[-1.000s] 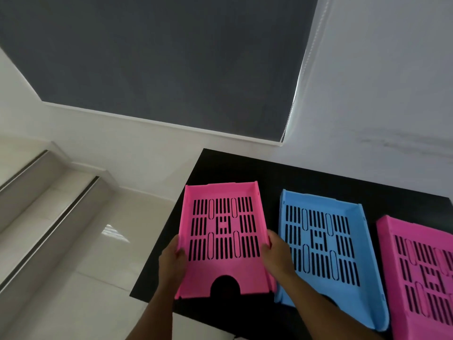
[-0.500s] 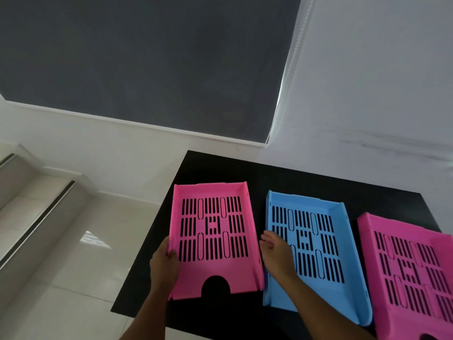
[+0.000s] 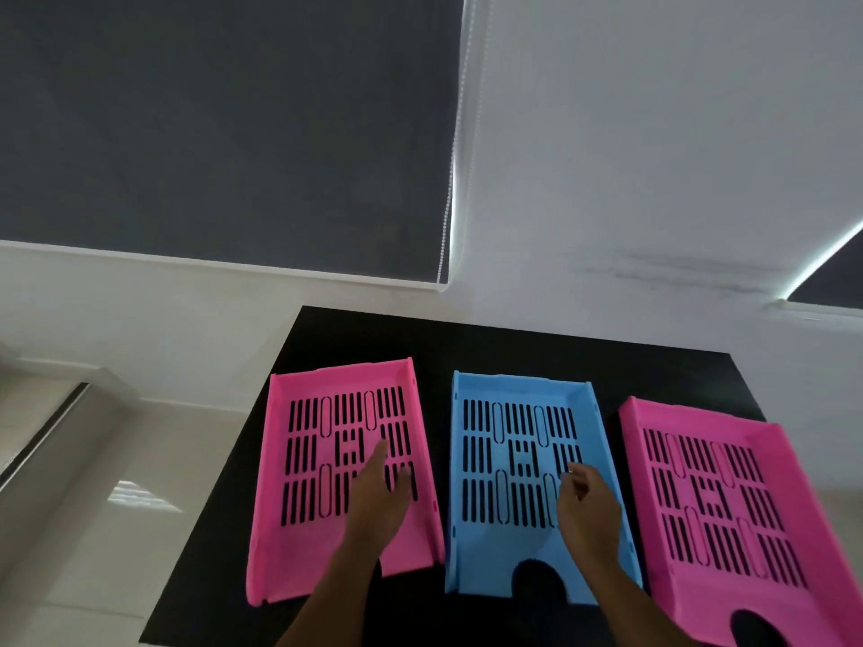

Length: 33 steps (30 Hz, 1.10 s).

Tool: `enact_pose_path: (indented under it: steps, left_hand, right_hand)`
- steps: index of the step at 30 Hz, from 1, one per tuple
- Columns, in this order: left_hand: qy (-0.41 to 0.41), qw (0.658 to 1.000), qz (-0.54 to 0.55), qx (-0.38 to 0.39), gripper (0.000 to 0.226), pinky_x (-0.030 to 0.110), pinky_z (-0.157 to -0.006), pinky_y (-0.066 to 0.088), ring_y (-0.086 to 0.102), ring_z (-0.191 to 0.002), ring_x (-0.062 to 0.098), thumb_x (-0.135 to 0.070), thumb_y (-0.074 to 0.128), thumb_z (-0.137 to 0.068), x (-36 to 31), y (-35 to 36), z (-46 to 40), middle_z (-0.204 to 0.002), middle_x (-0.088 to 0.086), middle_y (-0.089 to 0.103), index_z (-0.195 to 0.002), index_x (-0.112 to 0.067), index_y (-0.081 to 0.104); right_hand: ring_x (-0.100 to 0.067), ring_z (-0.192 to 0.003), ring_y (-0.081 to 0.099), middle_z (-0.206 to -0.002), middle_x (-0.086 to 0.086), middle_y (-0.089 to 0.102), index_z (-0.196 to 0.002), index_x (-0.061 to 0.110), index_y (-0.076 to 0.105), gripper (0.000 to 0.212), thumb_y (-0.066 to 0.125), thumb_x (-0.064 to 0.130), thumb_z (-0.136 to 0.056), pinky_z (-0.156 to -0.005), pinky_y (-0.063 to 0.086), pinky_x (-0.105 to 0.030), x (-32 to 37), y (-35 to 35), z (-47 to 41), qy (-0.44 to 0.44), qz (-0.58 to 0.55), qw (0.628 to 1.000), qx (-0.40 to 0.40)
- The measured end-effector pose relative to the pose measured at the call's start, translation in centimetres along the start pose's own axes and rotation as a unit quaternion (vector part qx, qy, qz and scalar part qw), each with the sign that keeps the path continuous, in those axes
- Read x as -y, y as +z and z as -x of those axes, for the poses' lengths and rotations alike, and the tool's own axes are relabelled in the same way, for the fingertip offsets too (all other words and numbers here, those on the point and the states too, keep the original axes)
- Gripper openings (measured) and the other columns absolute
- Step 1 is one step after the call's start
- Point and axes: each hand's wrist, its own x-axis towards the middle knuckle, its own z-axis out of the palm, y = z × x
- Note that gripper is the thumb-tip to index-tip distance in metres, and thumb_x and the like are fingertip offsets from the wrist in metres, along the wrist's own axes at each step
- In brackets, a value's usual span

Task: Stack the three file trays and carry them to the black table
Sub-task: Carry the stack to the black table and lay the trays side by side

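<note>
Three slotted file trays lie side by side on the black table (image 3: pixel 355 338): a pink tray (image 3: pixel 303 459) on the left, a blue tray (image 3: pixel 504 464) in the middle and a second pink tray (image 3: pixel 728 502) on the right, none stacked. My left hand (image 3: pixel 380 495) hovers over the right half of the left pink tray, fingers spread, holding nothing. Above the blue tray's right side is my right hand (image 3: pixel 586 499), fingers loosely curled and empty. Both forearms hide parts of the trays' front edges.
The table stands against a white wall (image 3: pixel 654 156), under a dark grey roller blind (image 3: pixel 224 123) with a bead chain (image 3: pixel 453 147). Glossy floor tiles (image 3: pixel 116 506) and a step (image 3: pixel 51 413) lie to the left. The right pink tray overhangs the table's right edge.
Both hands let go of the left pink tray, which now rests on the table. My left hand moved over that tray and my right hand shifted right over the blue tray. The view panned right.
</note>
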Motion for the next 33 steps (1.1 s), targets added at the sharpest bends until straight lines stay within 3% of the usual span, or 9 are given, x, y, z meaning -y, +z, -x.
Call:
enact_pose_path:
  steps: [5,8,11,15,17,19,20,23,33]
  left_hand:
    - [-0.007,0.998,0.016,0.058,0.073,0.049,-0.117,0.033,0.045,-0.141,0.032,-0.026,0.060,-0.098,-2.6,4.5,1.1,-0.158,0.014,0.039,-0.157,-0.012,0.019]
    - [-0.028,0.998,0.016,0.051,0.085,0.055,-0.118,0.031,0.044,-0.141,0.038,-0.028,0.063,-0.096,-2.8,6.1,1.3,-0.162,0.014,0.031,-0.160,-0.017,0.008]
    - [-0.032,0.999,0.016,0.037,0.087,0.062,-0.105,0.047,0.060,-0.123,0.047,-0.031,0.064,-0.094,-2.6,6.6,1.3,-0.160,0.019,0.035,-0.159,-0.024,0.007]
    - [-0.040,0.999,0.007,0.030,0.082,0.056,-0.097,0.055,0.066,-0.113,0.044,-0.028,0.063,-0.096,-2.5,7.4,1.3,-0.155,0.021,0.043,-0.159,-0.021,0.011]
    - [-0.039,0.999,-0.002,0.034,0.075,0.032,-0.069,0.065,0.077,-0.075,0.018,-0.023,0.058,-0.099,-2.8,7.8,1.7,-0.132,0.024,0.064,-0.160,-0.017,0.013]
    - [-0.022,0.999,-0.021,0.040,0.069,0.014,-0.041,0.048,0.051,-0.037,0.001,-0.020,0.052,-0.103,-2.7,8.2,2.1,-0.078,0.007,0.068,-0.160,-0.013,0.015]
    - [-0.012,0.999,-0.028,0.036,0.067,0.013,-0.037,0.042,0.041,-0.034,0.001,-0.020,0.051,-0.103,-2.7,8.4,2.1,-0.063,-0.001,0.055,-0.160,-0.013,0.015]
    - [-0.001,0.997,-0.060,0.040,0.063,0.013,-0.037,0.039,0.034,-0.040,0.001,-0.020,0.048,-0.105,-2.5,8.7,2.0,-0.057,-0.005,0.041,-0.159,-0.015,0.017]
    - [0.004,0.995,-0.093,0.041,0.057,0.014,-0.042,0.049,0.042,-0.042,0.001,-0.018,0.052,-0.103,-3.2,8.8,1.7,-0.065,0.002,0.058,-0.155,-0.015,0.030]
  right_hand:
    - [-0.032,-0.116,0.058,-0.120,-0.009,0.061,-0.127,0.013,0.059,0.039,0.062,0.025,-0.090,-0.093,0.054,-0.051,-3.5,-3.6,-1.9,-0.013,0.067,0.996,-0.050]
    - [-0.038,-0.119,0.054,-0.127,-0.019,0.058,-0.129,0.004,0.054,0.059,0.075,0.032,-0.081,-0.098,0.049,-0.058,-5.3,-5.2,-2.7,0.033,0.174,0.981,-0.083]
    - [-0.042,-0.133,0.046,-0.147,-0.025,0.045,-0.148,0.000,0.035,0.084,0.071,0.042,-0.085,-0.107,0.042,-0.058,-6.5,-5.8,-2.6,0.081,0.177,0.981,-0.024]
    - [-0.039,-0.144,0.035,-0.160,-0.020,0.031,-0.156,0.004,0.020,0.080,0.059,0.039,-0.095,-0.114,0.034,-0.056,-7.8,-5.9,-2.8,0.072,0.120,0.989,0.042]
    - [-0.037,-0.147,0.031,-0.161,-0.018,0.028,-0.156,0.005,0.020,0.074,0.054,0.035,-0.098,-0.117,0.031,-0.054,-7.8,-6.0,-3.0,0.049,0.114,0.991,0.058]
    - [-0.035,-0.149,0.027,-0.163,-0.017,0.026,-0.157,0.006,0.018,0.071,0.051,0.034,-0.100,-0.119,0.028,-0.053,-7.9,-6.1,-3.2,0.037,0.112,0.990,0.075]
    - [-0.034,-0.150,0.025,-0.163,-0.016,0.025,-0.157,0.007,0.018,0.070,0.050,0.033,-0.100,-0.119,0.028,-0.052,-8.0,-6.2,-3.2,0.035,0.109,0.990,0.082]
    - [-0.032,-0.150,0.025,-0.163,-0.014,0.026,-0.157,0.008,0.018,0.069,0.049,0.032,-0.101,-0.120,0.027,-0.050,-8.3,-6.4,-3.4,0.020,0.104,0.990,0.096]
    - [-0.030,-0.147,0.033,-0.161,-0.011,0.033,-0.155,0.010,0.026,0.059,0.048,0.013,-0.101,-0.117,0.030,-0.047,-7.9,-6.4,-4.5,-0.017,0.077,0.988,0.131]
